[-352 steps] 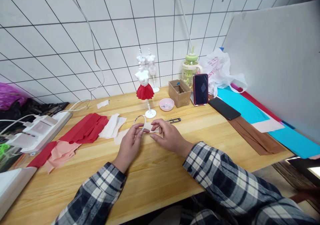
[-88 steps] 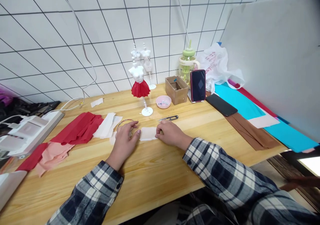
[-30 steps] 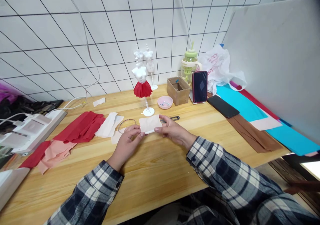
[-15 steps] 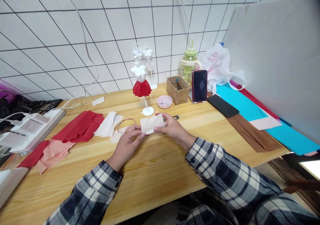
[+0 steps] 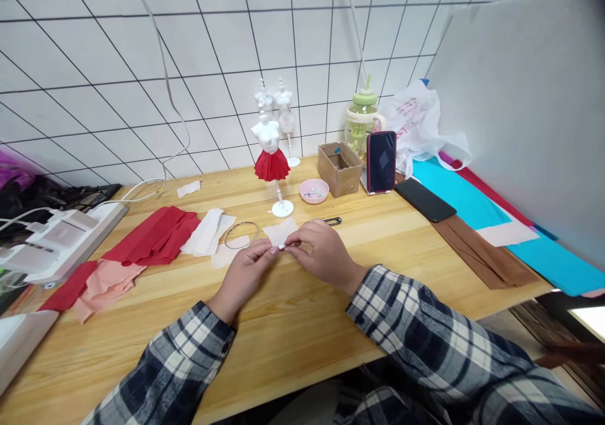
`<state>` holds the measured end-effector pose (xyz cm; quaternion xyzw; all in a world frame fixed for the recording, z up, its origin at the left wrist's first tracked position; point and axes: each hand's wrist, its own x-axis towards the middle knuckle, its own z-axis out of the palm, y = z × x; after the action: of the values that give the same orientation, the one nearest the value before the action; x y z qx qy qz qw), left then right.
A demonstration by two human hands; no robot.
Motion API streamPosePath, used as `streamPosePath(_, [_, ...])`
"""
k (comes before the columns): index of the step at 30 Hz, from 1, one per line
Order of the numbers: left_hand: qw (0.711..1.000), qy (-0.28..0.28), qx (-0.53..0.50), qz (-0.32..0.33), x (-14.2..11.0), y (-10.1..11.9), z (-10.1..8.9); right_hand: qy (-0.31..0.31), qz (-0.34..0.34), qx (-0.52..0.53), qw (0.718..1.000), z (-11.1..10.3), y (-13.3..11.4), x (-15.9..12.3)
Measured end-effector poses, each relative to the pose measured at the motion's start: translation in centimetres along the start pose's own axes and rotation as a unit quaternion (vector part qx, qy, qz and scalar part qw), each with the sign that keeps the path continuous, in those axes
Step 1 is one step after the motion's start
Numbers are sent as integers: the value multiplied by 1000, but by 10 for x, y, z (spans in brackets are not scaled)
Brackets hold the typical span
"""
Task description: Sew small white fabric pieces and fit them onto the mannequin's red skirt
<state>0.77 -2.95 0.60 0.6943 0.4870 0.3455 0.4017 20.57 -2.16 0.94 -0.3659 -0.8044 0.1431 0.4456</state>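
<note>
A small off-white piece of fabric (image 5: 280, 231) is held between my two hands above the wooden table. My left hand (image 5: 248, 272) pinches its near edge at the left. Close beside it, the fingertips of my right hand (image 5: 326, 251) pinch the same edge, which looks folded or gathered there. My right fingers hide part of the piece. Just left of my hands lie a thin ring (image 5: 241, 235) and more white fabric pieces (image 5: 203, 232). Beyond my right hand are small black-handled scissors or snips (image 5: 333, 221), partly covered by the hand.
A small white mannequin in a red skirt (image 5: 271, 164) stands ahead, with more mannequins behind it. Nearby are a pink bowl of beads (image 5: 314, 191), a cardboard box (image 5: 339, 171) and a propped phone (image 5: 380, 161). Red fabric (image 5: 155, 236) and a power strip (image 5: 70, 245) lie left.
My right hand has moved left, turned over the fabric and come together with my left fingers at its near edge. The fabric, spread between both hands before, is now partly covered.
</note>
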Motion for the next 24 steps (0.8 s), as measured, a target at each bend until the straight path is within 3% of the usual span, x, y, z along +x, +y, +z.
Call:
streamPosePath(5, [1000, -18, -1, 21, -2, 7, 1, -14, -6, -27, 1000, 3, 6, 0])
streamPosePath(11, [998, 4, 50, 37, -1, 10, 3, -17, -19, -40, 999, 1, 4, -1])
streamPosePath(24, [986, 47, 145, 68, -3, 8, 7, -58, 35, -83, 994, 4, -4, -6])
